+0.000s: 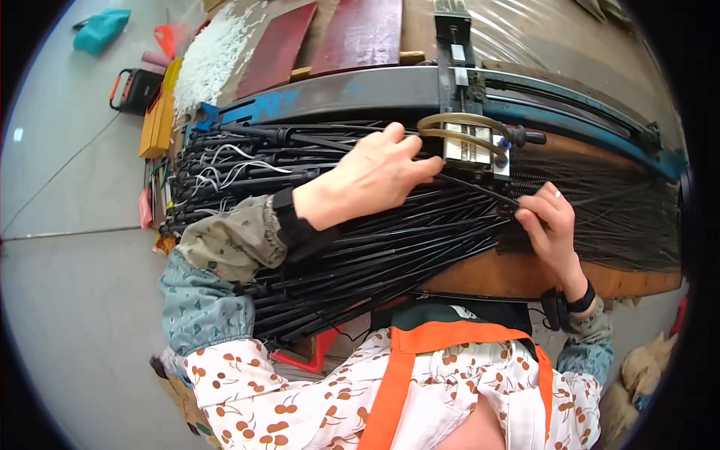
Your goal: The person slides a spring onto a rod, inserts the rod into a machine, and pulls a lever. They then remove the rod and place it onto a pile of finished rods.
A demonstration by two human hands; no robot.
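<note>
The wooden desk [487, 277] carries black rods [375, 255] heaped at left. What the left hand [367, 174] grips, I can't tell; near the metal block [466, 153], the right hand [552, 229] pinches one slim rod [480, 189] between its fingers. Probably positioning; next calls for steady alignment.

I can read no writing from here: the pale patch [457, 52] on the dark post [452, 30] and the white mark [461, 311] on the dark cloth [420, 314] are too small for me to make out.
</note>
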